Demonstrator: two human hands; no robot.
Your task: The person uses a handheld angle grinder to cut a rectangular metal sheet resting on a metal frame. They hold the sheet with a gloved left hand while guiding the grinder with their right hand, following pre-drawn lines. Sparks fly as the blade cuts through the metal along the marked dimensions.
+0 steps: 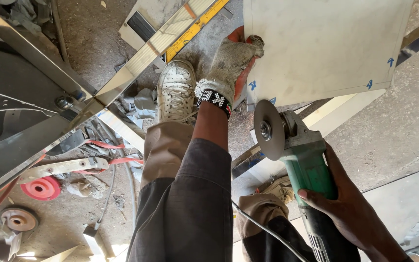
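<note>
My left hand [230,65], in a worn grey knit glove with a red palm, sits in the upper centre of the frame. Its fingers are curled closed over the left edge of a flat pale metal sheet [323,46], which fills the upper right of the frame and carries small blue marks near its lower corners. A black-and-white beaded band [215,99] circles the wrist just below the glove.

My right hand [352,208], bare, is in the lower right of the frame. It is wrapped closed around the body of a green angle grinder with a thin grey cutting disc [299,155]. The disc stands on edge in the centre right, just below the lower left corner of the sheet and apart from it. A pale power cord [267,230] runs from the grinder toward the bottom centre.

A dusty white lace-up shoe [175,90] rests on the ground just left of the gloved hand. A yellow ruled straightedge [197,28] lies diagonally in the upper centre. Red discs [40,188] lie on the floor at the lower left.
</note>
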